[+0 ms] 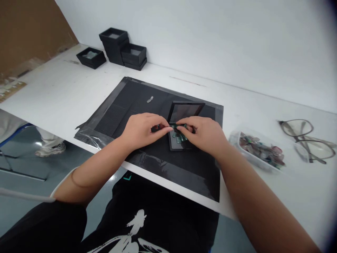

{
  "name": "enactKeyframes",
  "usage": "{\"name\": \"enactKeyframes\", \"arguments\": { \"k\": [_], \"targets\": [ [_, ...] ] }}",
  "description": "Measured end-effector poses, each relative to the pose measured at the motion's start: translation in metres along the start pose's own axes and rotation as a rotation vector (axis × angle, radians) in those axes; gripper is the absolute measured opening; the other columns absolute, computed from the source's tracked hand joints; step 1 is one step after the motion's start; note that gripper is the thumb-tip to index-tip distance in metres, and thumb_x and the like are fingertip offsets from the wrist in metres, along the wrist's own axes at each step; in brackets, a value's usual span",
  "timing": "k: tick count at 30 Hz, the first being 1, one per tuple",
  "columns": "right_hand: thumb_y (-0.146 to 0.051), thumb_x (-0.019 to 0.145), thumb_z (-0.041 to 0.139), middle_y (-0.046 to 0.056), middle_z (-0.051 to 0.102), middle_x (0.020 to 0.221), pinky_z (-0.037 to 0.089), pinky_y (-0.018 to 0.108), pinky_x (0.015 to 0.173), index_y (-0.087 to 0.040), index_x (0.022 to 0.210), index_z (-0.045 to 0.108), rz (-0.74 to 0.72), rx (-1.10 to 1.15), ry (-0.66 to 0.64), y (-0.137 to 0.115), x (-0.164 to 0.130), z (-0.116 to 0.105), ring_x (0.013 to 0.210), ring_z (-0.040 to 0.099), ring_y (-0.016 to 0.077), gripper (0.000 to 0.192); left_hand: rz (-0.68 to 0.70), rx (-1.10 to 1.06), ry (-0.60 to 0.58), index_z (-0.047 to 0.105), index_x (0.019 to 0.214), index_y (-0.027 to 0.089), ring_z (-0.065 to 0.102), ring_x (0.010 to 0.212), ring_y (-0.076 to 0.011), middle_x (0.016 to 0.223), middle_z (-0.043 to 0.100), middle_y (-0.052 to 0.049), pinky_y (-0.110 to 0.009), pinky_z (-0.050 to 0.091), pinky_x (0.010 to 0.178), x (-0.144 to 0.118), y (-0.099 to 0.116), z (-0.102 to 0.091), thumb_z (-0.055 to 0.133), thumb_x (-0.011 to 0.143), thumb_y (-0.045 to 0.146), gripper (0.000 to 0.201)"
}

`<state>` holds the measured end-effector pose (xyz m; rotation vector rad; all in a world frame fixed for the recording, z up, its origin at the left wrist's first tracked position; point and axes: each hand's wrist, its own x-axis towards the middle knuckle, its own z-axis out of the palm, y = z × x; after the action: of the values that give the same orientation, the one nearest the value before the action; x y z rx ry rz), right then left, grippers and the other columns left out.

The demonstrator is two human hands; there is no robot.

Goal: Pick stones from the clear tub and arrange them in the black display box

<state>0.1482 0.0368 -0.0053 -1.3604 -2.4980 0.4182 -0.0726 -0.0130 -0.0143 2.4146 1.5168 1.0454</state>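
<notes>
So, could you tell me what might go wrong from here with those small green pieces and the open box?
1. Both hands, left hand and right hand, pinch the small green pieces over the little black box; one could slip out and be hard to spot on the black mat.
2. The right forearm passes close to the clear tub of pieces; a sideways move might knock it.
3. The glasses lie loose beside the tub and could be pushed.

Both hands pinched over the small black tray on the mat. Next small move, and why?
Probably set the greenish pieces down flat in the small black tray: left hand and right hand meet fingertip to fingertip right above it, the pieces bunched between them, its lid propped open behind.
</notes>
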Motion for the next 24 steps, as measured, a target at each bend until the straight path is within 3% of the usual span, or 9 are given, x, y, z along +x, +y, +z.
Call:
{"name": "enactKeyframes", "arguments": {
  "k": [6,14,24],
  "targets": [
    [-0.032,0.088,0.057,0.001,0.069,0.077,0.036,0.028,0.061,-0.026,0.094,0.075,-0.032,-0.042,0.000,-0.0003,-0.0009,0.0006,0.070,0.058,0.0160,0.020,-0.004,0.005,-0.011,0.074,0.083,0.023,0.069,0.076,-0.0112,0.077,0.074,0.003,-0.020,0.046,0.063,0.0000,-0.0002,0.0002,0.063,0.090,0.045,0.025],
    [-0.042,0.087,0.057,-0.002,0.057,0.057,0.034,0.027,0.054,-0.021,0.083,0.073,0.123,0.256,-0.111,0.0009,-0.0032,-0.0007,0.051,0.045,0.0116,0.026,-0.010,-0.002,-0.019,0.073,0.084,0.024,0.068,0.074,-0.0106,0.077,0.073,0.003,-0.020,0.045,0.063,0.0004,-0.0005,0.0002,0.063,0.090,0.046,0.025],
    [-0.044,0.084,0.058,0.000,0.059,0.056,0.034,0.028,0.051,-0.020,0.071,0.067,0.221,0.203,-0.083,-0.0028,0.0026,-0.0003,0.049,0.048,0.0126,0.029,-0.026,-0.011,-0.028,0.074,0.084,0.023,0.067,0.073,-0.0109,0.078,0.074,0.003,-0.021,0.046,0.066,0.0001,-0.0009,0.0013,0.063,0.089,0.046,0.026]
  ]
}}
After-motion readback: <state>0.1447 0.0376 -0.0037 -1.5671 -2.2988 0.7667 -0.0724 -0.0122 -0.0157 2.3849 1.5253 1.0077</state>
